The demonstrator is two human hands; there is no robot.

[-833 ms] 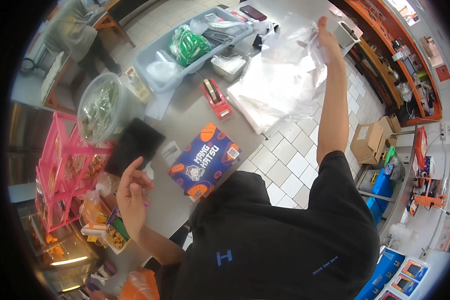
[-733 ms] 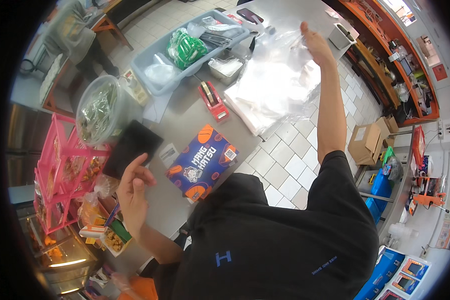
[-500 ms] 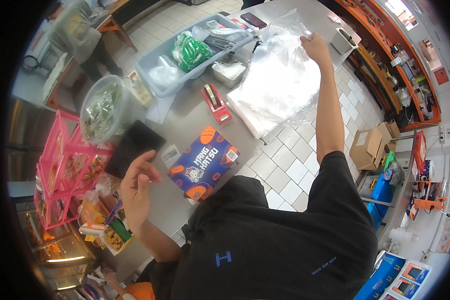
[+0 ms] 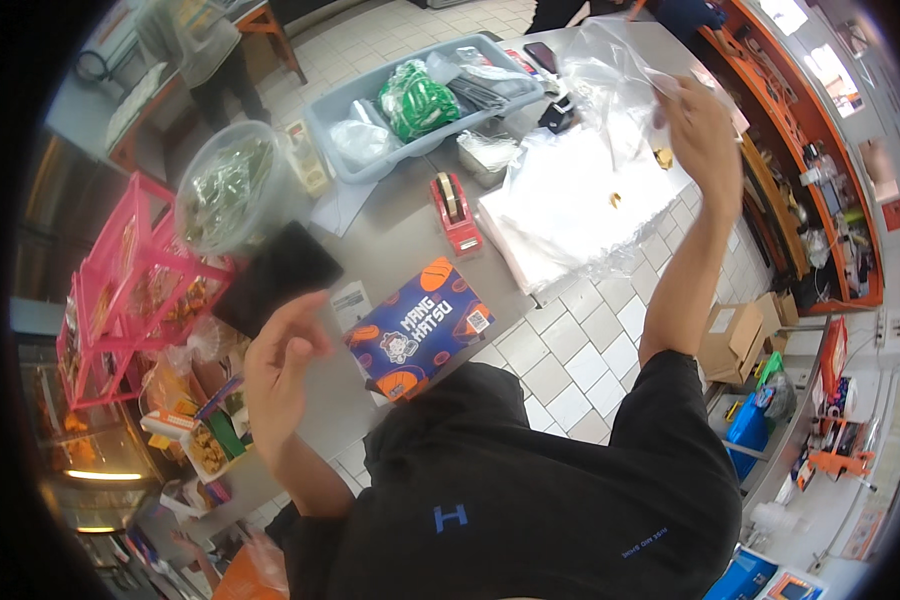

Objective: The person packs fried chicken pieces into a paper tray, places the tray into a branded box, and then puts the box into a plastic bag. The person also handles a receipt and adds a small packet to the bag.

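Observation:
At the far right of the counter, my right hand (image 4: pixel 700 140) pinches the edge of a clear plastic bag (image 4: pixel 610 75), which stretches up off a stack of flat bags (image 4: pixel 565 205). My left hand (image 4: pixel 280 370) hovers empty with its fingers loosely apart, left of a blue and orange printed box (image 4: pixel 420 330). That box lies at the counter's near edge, in front of my body. Between the box and the bin beyond it stands a red tape dispenser (image 4: pixel 456 215). A dark flat tablet-like thing (image 4: pixel 280 278) lies just beyond my left hand.
Across the back sits a blue-grey bin (image 4: pixel 330 110) holding packets and a green bundle. Left stand a clear round tub (image 4: pixel 225 190) and a pink rack (image 4: pixel 120 290) of packets. A phone (image 4: pixel 541 56) lies at the far edge. Another person (image 4: pixel 195 50) stands far left.
My right hand has moved right, drawing the bag's edge with it and lifting it off the stack. The view has shifted slightly. My left hand stays beside the box.

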